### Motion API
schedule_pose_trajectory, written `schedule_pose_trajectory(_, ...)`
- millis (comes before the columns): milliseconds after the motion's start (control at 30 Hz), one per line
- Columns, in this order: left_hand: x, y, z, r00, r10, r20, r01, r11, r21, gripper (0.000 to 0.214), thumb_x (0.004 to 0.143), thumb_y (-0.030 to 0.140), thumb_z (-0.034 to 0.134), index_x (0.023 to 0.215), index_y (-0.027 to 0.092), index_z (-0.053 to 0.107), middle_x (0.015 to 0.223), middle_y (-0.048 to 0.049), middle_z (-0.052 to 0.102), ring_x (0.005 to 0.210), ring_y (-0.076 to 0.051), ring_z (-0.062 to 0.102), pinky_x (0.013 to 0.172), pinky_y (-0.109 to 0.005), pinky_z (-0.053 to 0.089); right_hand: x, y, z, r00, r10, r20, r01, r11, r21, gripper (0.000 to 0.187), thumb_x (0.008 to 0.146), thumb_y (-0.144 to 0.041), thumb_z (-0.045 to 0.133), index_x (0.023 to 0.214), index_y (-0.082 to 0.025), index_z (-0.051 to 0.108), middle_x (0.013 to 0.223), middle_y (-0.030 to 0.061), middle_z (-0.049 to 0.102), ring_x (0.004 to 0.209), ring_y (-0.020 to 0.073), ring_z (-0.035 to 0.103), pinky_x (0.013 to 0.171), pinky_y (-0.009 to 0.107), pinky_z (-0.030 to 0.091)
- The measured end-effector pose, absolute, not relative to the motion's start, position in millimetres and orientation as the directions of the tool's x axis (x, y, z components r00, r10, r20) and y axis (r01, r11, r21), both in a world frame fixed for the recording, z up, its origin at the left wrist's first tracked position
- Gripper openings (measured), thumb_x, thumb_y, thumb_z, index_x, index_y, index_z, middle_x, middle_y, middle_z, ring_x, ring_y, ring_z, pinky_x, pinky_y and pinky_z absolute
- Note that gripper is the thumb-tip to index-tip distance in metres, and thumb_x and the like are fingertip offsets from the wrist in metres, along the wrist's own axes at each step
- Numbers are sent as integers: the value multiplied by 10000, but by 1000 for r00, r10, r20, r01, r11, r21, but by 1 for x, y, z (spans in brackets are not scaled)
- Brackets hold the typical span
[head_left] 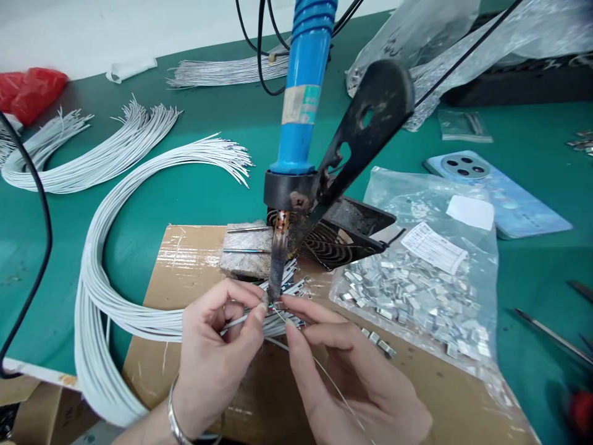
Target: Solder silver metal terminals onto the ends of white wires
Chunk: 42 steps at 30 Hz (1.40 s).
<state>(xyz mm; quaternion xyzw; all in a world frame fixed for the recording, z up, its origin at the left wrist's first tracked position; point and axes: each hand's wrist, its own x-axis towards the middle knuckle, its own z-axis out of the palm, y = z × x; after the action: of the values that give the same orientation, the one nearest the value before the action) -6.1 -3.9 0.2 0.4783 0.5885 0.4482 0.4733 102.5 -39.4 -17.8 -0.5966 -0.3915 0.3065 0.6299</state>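
Observation:
My left hand [217, 352] pinches a thin white wire [234, 322] and brings its end up to the tip of a blue-handled soldering iron [303, 93] held in a black stand [365, 133]. My right hand [352, 377] pinches a small metal terminal [279, 305] right at the iron's tip, and a strand of solder wire [324, 374] trails back across that hand. Both hands meet under the tip above a taped cardboard sheet [185, 266]. A silver bracelet circles my left wrist.
A large bundle of white wires [99, 272] curves across the green table [194, 185] to the left, with more bundles behind. A clear bag of metal terminals [417, 290] lies on the right, a phone [500, 191] beyond it. Black cables, plastic bags and tools lie around.

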Motion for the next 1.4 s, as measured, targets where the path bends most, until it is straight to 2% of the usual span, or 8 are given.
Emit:
schedule_pose_trajectory(100, -7, -5, 0, -97, 987, -126, 134, 138, 981, 127, 812, 121, 704, 711, 192, 679, 819, 5, 734, 526, -61, 508, 450, -163, 358, 103, -40, -18, 499, 856, 136, 89, 106, -990, 170, 831, -111, 737, 725, -226, 671, 961, -17, 813, 754, 73, 753, 748, 106, 587)
schedule_pose_trajectory(267, -8, -4, 0, -91, 987, -134, 128, 145, 981, 132, 806, 123, 711, 698, 190, 675, 809, 8, 732, 513, -55, 502, 447, -160, 358, 106, -41, -19, 464, 876, 133, 110, 92, -990, 160, 840, -125, 731, 729, -223, 670, 965, 3, 811, 742, 95, 755, 688, 127, 588)
schedule_pose_trajectory(433, -6, -2, -1, -90, 985, -150, 121, 160, 980, 122, 793, 129, 716, 694, 188, 677, 808, 6, 733, 509, -56, 505, 441, -160, 358, 107, -40, -22, 463, 877, 130, 119, 84, -989, 155, 845, -141, 733, 739, -237, 672, 966, -30, 808, 786, 73, 755, 740, 108, 577)
schedule_pose_trajectory(700, -6, -3, 2, -97, 986, -138, 131, 150, 980, 118, 774, 122, 727, 686, 175, 669, 795, 3, 728, 487, -44, 472, 433, -151, 348, 108, -39, -24, 441, 882, 167, 138, 117, -983, 154, 852, -130, 727, 747, -230, 676, 969, 12, 814, 823, 133, 772, 749, 186, 609)
schedule_pose_trajectory(900, -7, -3, 1, -98, 989, -114, 139, 127, 982, 125, 796, 116, 718, 700, 184, 674, 807, -7, 737, 542, -70, 541, 460, -159, 383, 107, -40, -23, 450, 880, 153, 124, 108, -986, 150, 846, -118, 738, 757, -227, 686, 972, 14, 810, 808, 119, 763, 766, 177, 603)
schedule_pose_trajectory(1167, -8, -3, 2, -96, 989, -114, 146, 127, 981, 121, 791, 115, 721, 700, 180, 676, 809, -1, 736, 500, -50, 483, 444, -153, 357, 105, -40, -22, 454, 879, 148, 106, 112, -988, 166, 849, -106, 726, 752, -231, 676, 973, -13, 805, 819, 86, 750, 775, 128, 579)
schedule_pose_trajectory(1400, -7, -2, 3, -81, 984, -160, 126, 170, 977, 127, 779, 124, 727, 686, 169, 653, 799, -13, 732, 526, -64, 526, 455, -155, 373, 107, -42, -25, 434, 889, 143, 105, 108, -989, 152, 860, -128, 721, 754, -226, 673, 986, 12, 811, 845, 118, 762, 768, 167, 590)
